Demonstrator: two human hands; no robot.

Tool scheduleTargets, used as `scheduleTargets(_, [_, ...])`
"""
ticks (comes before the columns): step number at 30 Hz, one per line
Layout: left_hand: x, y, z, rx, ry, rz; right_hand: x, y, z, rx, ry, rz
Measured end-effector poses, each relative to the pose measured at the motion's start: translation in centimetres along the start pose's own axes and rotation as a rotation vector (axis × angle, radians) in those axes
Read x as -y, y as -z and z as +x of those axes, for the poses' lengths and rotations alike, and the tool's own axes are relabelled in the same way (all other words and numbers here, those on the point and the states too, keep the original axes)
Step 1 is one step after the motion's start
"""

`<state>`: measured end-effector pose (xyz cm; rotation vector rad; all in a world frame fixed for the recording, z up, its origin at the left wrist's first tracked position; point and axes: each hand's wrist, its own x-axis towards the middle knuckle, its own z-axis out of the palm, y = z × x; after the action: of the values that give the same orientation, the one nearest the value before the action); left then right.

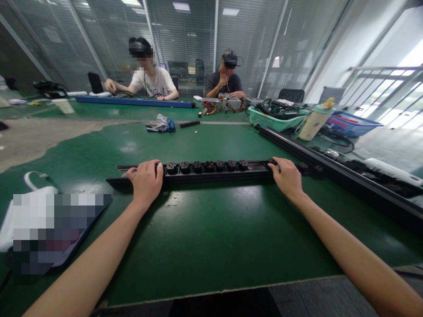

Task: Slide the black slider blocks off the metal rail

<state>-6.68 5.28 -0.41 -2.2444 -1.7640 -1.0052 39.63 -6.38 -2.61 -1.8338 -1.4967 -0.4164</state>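
A long black power strip housing [214, 177] lies across the green table in front of me, its channel facing up. Several round black socket modules [197, 167] sit in a row along its middle. My left hand [147, 179] is closed over the housing left of that row, the thumb near the first socket; its fingertips are partly hidden. At the right end, my right hand [287, 176] pinches a small dark piece that looks like another socket module [272, 161], at the channel. A stretch of bare channel separates that piece from the row.
More dark round pieces [315, 168] lie right of my right hand, beside a long black rail [330, 165]. Beyond are a green basket [274, 121] of cables, a bottle [315, 123], a glove [161, 123] and two people across the table. A pixelated item [56, 233] lies at left.
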Motion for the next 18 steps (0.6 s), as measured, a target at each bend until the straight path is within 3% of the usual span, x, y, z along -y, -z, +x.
scheduleTargets(18, [-0.07, -0.04, -0.04, -0.017, -0.004, -0.006, -0.80, -0.17, 0.03, -0.017, -0.002, -0.033])
